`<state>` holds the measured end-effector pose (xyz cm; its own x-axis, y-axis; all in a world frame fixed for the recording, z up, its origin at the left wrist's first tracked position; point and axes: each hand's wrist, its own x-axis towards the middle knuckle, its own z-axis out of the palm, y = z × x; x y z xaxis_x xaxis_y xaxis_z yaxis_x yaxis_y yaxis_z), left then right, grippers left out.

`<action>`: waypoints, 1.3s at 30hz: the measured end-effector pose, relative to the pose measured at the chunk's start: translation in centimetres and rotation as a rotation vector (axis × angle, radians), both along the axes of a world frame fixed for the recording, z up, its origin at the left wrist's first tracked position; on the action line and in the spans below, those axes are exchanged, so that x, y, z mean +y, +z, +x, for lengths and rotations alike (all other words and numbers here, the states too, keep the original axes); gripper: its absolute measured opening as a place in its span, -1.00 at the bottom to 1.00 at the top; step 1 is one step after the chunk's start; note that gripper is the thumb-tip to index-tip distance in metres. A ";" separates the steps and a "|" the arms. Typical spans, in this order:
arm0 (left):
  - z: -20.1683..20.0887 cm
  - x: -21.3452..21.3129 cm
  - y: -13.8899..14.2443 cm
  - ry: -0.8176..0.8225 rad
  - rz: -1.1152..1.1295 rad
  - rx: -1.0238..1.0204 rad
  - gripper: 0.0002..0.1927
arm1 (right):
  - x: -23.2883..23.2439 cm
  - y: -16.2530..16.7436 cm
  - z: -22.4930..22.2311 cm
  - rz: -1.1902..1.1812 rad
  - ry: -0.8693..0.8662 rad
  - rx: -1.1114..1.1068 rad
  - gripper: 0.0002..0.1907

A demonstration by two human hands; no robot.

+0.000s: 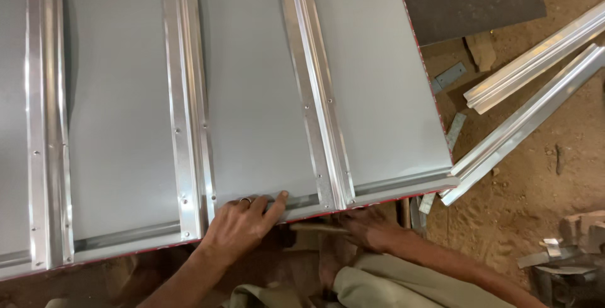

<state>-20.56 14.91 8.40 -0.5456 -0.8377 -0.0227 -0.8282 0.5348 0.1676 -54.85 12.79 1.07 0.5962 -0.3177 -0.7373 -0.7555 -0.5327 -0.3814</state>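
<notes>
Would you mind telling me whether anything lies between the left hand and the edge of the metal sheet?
Nothing visible does: the left hand already rests on the near edge of the grey metal sheet, its fingers on the edge strip between two riveted ribs.

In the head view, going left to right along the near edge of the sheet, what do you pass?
Left rib → second rib → left hand → third rib → right hand → sheet corner → loose channels on the dirt → metal scraps.
</notes>
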 end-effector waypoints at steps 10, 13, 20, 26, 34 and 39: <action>1.3 0.0 -1.9 -0.036 -0.182 -0.017 -0.52 | -7.4 13.9 -2.9 0.084 -0.259 -0.101 -0.57; 1.4 0.1 -1.0 -0.055 0.022 -0.042 -0.54 | -12.8 16.1 -2.8 -0.220 -0.513 -0.262 -0.70; 0.9 -10.9 2.2 0.619 0.773 0.515 -0.57 | -22.1 12.7 3.1 -0.618 -0.592 -0.421 -0.66; 0.7 -29.3 1.8 0.815 0.716 1.781 -0.84 | -23.3 12.3 4.0 -0.648 -0.626 -0.402 -0.65; -3.0 -34.7 -1.4 0.521 0.491 1.274 -0.82 | -22.3 14.3 3.3 -0.517 -0.828 -0.343 -0.65; -2.7 -34.2 -2.6 0.337 0.346 0.892 -0.79 | -20.7 18.6 1.2 -0.828 -0.761 -0.758 -0.62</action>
<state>-23.24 -19.27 5.83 -0.2187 -0.9758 0.0069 -0.4242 0.1014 0.8999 -53.62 -7.93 19.66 0.2457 -0.9344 0.2579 -0.7124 -0.3545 -0.6056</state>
